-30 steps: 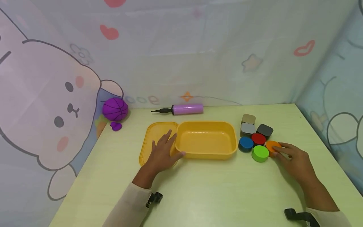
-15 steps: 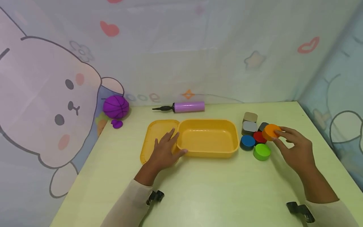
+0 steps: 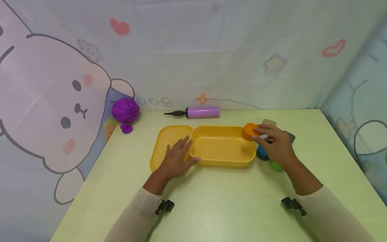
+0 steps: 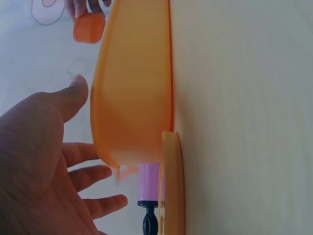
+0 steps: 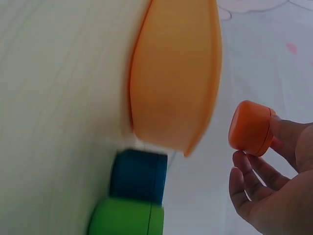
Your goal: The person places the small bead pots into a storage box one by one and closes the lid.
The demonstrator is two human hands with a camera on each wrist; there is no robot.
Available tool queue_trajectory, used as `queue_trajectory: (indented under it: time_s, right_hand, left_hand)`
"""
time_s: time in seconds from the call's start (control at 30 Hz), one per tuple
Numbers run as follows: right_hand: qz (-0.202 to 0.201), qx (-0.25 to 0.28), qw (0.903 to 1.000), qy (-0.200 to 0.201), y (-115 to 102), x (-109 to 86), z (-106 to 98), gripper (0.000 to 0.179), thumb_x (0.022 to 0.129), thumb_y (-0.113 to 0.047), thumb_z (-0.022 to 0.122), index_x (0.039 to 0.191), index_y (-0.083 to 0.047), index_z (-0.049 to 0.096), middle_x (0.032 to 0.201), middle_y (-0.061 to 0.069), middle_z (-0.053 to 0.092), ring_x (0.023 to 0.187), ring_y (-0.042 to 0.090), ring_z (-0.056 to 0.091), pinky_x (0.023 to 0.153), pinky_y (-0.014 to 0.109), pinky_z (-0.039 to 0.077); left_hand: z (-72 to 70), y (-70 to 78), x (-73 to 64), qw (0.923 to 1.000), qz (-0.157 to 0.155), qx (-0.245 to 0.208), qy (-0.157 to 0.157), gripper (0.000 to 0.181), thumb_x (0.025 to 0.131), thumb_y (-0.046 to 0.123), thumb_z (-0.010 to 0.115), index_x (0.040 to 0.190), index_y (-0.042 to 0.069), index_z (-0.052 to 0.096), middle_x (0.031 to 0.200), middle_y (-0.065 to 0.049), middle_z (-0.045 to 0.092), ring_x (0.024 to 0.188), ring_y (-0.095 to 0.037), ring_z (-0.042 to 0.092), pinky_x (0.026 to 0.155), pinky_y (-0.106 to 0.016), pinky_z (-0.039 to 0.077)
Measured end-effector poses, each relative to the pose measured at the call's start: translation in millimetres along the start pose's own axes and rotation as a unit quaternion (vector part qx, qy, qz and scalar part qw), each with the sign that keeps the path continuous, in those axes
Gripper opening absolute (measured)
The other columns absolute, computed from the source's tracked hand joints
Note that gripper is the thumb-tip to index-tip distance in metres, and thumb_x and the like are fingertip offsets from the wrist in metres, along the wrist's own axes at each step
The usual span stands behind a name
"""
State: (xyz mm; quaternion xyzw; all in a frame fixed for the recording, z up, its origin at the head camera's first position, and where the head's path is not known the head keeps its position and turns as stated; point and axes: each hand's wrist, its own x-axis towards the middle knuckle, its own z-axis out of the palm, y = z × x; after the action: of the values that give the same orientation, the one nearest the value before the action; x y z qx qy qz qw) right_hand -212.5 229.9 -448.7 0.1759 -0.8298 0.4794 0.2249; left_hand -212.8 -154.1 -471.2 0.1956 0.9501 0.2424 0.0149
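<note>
My right hand point(image 3: 276, 143) pinches a small round orange container point(image 3: 250, 131) between thumb and fingers, held above the right end of a yellow plastic box point(image 3: 223, 163). In the right wrist view the orange container point(image 5: 250, 128) hangs higher than the box's rim. My left hand point(image 3: 176, 159) is spread with fingers fairly straight by the box's left end, over a flat yellow lid point(image 3: 160, 149). In the left wrist view that hand point(image 4: 54, 161) has its thumb and fingertips right at the box's rim, gripping nothing. The box's visible inside is bare.
Right of the box, partly behind my right hand, stand a blue container point(image 3: 262, 153), a green one point(image 3: 276, 166), a dark grey one point(image 3: 289, 136) and a tan one point(image 3: 269, 123). A purple hand pump point(image 3: 203, 112), purple ball point(image 3: 125, 111) and purple duck point(image 3: 126, 128) lie at the back.
The right hand has lifted the orange container from the cluster and carried it left to above the box's right end. My left hand has stayed in place.
</note>
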Motion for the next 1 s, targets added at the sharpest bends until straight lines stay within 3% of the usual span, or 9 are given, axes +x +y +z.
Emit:
queue_trajectory:
  time_s: [0.1, 0.27, 0.37, 0.6, 0.77, 1.0]
  right_hand:
    - [0.026, 0.012, 0.9992, -0.028, -4, 7.2, 15, 0.031, 0.096, -0.001, 0.082, 0.127, 0.003, 0.080, 0.136, 0.025, 0.074, 0.103, -0.009, 0.066, 0.077, 0.006, 0.056]
    - [0.087, 0.020, 0.9936, -0.070, -8, 19.2, 39, 0.033, 0.098, -0.013, 0.084, 0.128, -0.001, 0.081, 0.139, 0.019, 0.076, 0.109, 0.023, 0.074, 0.077, 0.010, 0.058]
    - [0.117, 0.014, 0.9892, -0.088, -10, 25.8, 52, 0.035, 0.098, -0.016, 0.084, 0.131, -0.003, 0.079, 0.141, 0.017, 0.075, 0.111, 0.035, 0.075, 0.079, 0.012, 0.058]
    - [0.132, 0.011, 0.9853, -0.107, -14, 38.2, 77, 0.034, 0.098, -0.013, 0.083, 0.130, -0.003, 0.080, 0.139, 0.019, 0.076, 0.109, 0.039, 0.079, 0.083, 0.030, 0.068]
    - [0.145, 0.003, 0.9837, -0.106, -13, 39.9, 95, 0.032, 0.098, -0.018, 0.084, 0.128, -0.006, 0.082, 0.132, 0.017, 0.079, 0.105, 0.036, 0.079, 0.077, 0.025, 0.063]
    - [0.171, -0.026, 0.9742, -0.145, -16, 47.5, 114, 0.032, 0.099, -0.021, 0.084, 0.128, -0.008, 0.082, 0.131, 0.016, 0.080, 0.100, 0.031, 0.074, 0.086, 0.038, 0.064]
  left_hand:
    - [-0.6, 0.9, 1.0, 1.0000, 0.004, 0.000, -0.002, 0.080, 0.105, 0.057, 0.065, 0.168, 0.012, 0.044, 0.181, -0.005, 0.032, 0.168, -0.041, 0.028, 0.128, -0.085, 0.010]
    - [-0.3, 0.5, 1.4, 0.9998, -0.001, 0.020, -0.007, 0.078, 0.106, 0.057, 0.065, 0.166, 0.010, 0.047, 0.180, -0.005, 0.034, 0.168, -0.040, 0.029, 0.127, -0.085, 0.012]
    - [-1.4, 1.0, 2.3, 0.9997, 0.002, 0.021, -0.015, 0.079, 0.106, 0.056, 0.064, 0.167, 0.009, 0.046, 0.181, -0.006, 0.032, 0.169, -0.040, 0.027, 0.127, -0.085, 0.012]
    - [-4.4, 3.6, 6.4, 0.9994, 0.003, 0.023, -0.025, 0.079, 0.107, 0.056, 0.063, 0.166, 0.008, 0.046, 0.181, -0.006, 0.030, 0.169, -0.041, 0.025, 0.128, -0.085, 0.011]
    - [-4.5, 3.0, 5.0, 0.9995, -0.002, 0.012, -0.027, 0.079, 0.106, 0.056, 0.064, 0.166, 0.008, 0.046, 0.181, -0.005, 0.032, 0.168, -0.043, 0.028, 0.127, -0.086, 0.011]
    - [-3.8, 0.7, 4.1, 0.9999, 0.000, 0.004, -0.015, 0.080, 0.104, 0.058, 0.066, 0.166, 0.010, 0.046, 0.179, -0.003, 0.033, 0.168, -0.045, 0.027, 0.127, -0.085, 0.013]
